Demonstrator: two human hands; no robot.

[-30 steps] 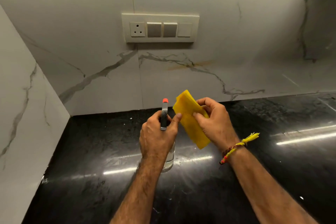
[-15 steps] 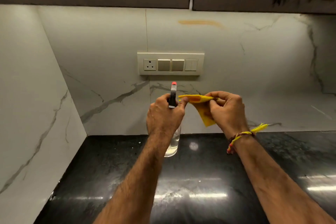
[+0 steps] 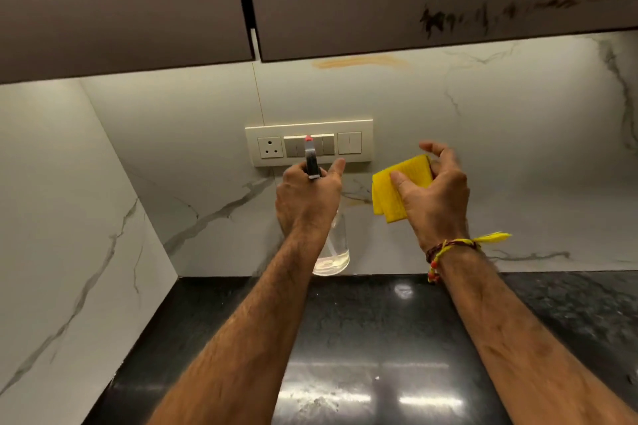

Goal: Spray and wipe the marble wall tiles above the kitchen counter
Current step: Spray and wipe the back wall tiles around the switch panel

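My left hand (image 3: 309,197) grips a clear spray bottle (image 3: 332,245) by the neck, fingers curled round it, with its red-tipped nozzle (image 3: 308,139) raised in front of the cream switch plate (image 3: 309,142) on the wall. Liquid sits low in the bottle, which hangs in the air above the black table (image 3: 362,338). My right hand (image 3: 433,198) holds a folded yellow cloth (image 3: 393,191) just beside the bottle, thumb pressed on its face and fingers (image 3: 436,152) bent loosely behind it, the forefinger lifted clear. The cloth is up near the marble wall tiles (image 3: 483,148), below and to the right of the switch plate; whether it touches the tiles I cannot tell. An orange smear (image 3: 359,62) marks the tiles just under the dark upper cabinets (image 3: 379,0). A yellow-and-red thread band (image 3: 455,247) circles my right wrist.
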